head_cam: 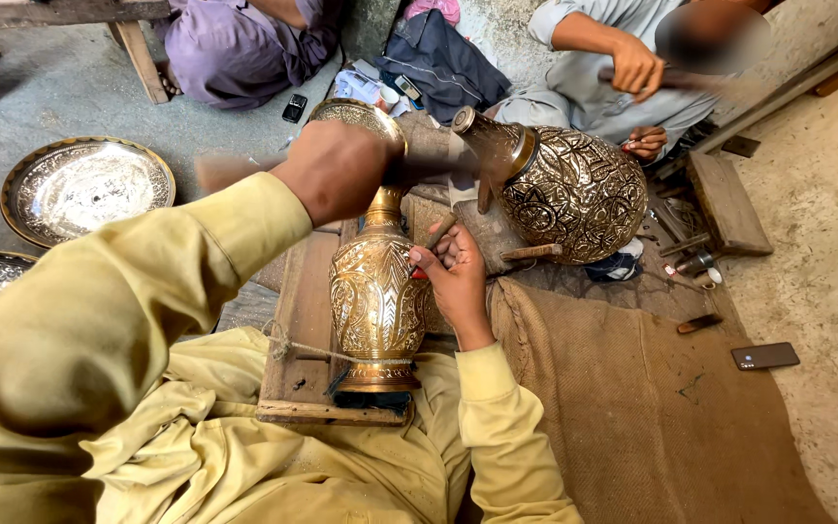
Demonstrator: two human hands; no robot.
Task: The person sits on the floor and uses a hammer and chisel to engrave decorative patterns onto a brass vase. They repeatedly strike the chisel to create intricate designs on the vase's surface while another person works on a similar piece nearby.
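Resting on a wooden board [305, 320] across the person's lap, a tall brass vase [376, 291] with engraved patterns stands upright, and a loop of cord [295, 347] runs around its lower part, apparently to keep it from shifting on the board. The right hand [454, 277] presses against the right side of the vase's belly, fingers pinched around a short chisel [435, 236] whose tip meets the metal; held this way, the tool seems braced against the curved wall so it stays on its line. The left hand [337, 170] is raised above the vase's neck, clenched around a hammer handle [230, 170] that shows only as a blur, so the head of the hammer cannot be made out clearly. The vase thus sits between the two hands, below the left one and touching the right. Across the work area a second, rounder engraved vase [574, 189] lies tilted on its side, tended by another person's hands [637, 68]. Two decorated round trays [84, 184] lie on the floor to the left, a dark phone [764, 356] rests on the ground to the right, and a brown sackcloth mat [652, 408] covers the floor beside the yellow-sleeved person.
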